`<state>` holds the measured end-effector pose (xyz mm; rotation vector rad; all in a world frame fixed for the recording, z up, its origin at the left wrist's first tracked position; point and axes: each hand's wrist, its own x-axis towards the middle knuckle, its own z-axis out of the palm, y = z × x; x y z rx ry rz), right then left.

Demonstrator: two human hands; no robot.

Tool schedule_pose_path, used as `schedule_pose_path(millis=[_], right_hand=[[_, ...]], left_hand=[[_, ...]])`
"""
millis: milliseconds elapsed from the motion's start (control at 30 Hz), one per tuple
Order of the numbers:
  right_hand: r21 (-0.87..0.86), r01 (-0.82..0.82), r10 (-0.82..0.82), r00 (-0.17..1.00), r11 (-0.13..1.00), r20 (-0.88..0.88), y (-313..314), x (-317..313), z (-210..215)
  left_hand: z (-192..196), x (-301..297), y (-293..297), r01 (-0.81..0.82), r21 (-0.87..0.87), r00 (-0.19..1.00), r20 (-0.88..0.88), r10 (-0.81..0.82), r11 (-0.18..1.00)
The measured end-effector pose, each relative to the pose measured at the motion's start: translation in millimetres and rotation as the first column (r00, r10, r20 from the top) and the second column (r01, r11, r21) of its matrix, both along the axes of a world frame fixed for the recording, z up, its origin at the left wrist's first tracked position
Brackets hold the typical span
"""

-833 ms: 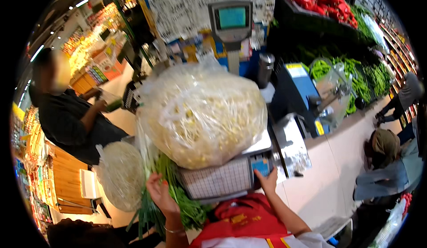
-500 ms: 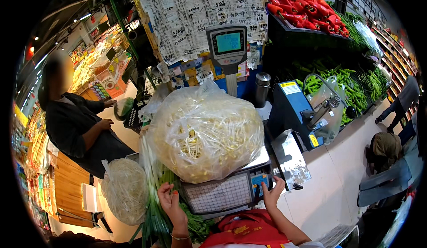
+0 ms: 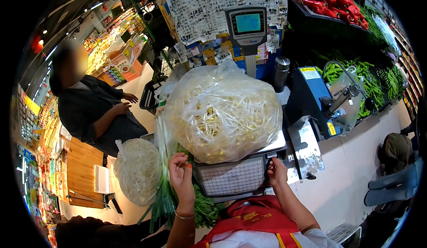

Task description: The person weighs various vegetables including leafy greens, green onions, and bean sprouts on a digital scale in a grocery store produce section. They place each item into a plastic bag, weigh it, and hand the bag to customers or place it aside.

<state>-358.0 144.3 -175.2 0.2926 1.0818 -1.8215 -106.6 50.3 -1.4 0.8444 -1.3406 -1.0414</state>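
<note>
A large clear plastic bag of bean sprouts (image 3: 222,114) rests on the platform of a weighing scale (image 3: 232,177). The scale's lit display (image 3: 248,23) stands on a post behind the bag. My left hand (image 3: 181,177) is raised just off the bag's lower left side, its fingers loosely bent and apart with nothing in them. At the scale's front right corner, my right hand (image 3: 277,171) has its fingers drawn together. Whatever they pinch, if anything, is too small to make out, and the hand covers part of the keypad.
Left of the scale lie long green onions (image 3: 163,177) and another bag of sprouts (image 3: 138,172). A person (image 3: 98,106) in dark clothes stands beyond them. On the right are a blue bag-sealing machine (image 3: 313,101), a steel flask (image 3: 281,74), red peppers (image 3: 331,1) and green peppers (image 3: 362,79).
My right hand has gone from spread fingers over the keypad to closed fingers at the scale's corner. The person at left no longer holds the green bundle. The whole view has shifted.
</note>
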Motion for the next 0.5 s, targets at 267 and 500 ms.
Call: schedule_pose_path(millis=[267,500], right_hand=[[0.037,0.023,-0.024,0.999,0.999,0.025,-12.4,-1.4,12.2],[0.008,0.126,-0.126,0.985,0.992,0.118,-20.3,-0.2,19.1]], left_hand=[[57.1,-14.8,-40.7,-0.01,-0.401,0.976,0.195,0.096,0.916],[65.6,-35.9,-38.4,0.051,-0.454,0.968,0.243,0.069,0.889]])
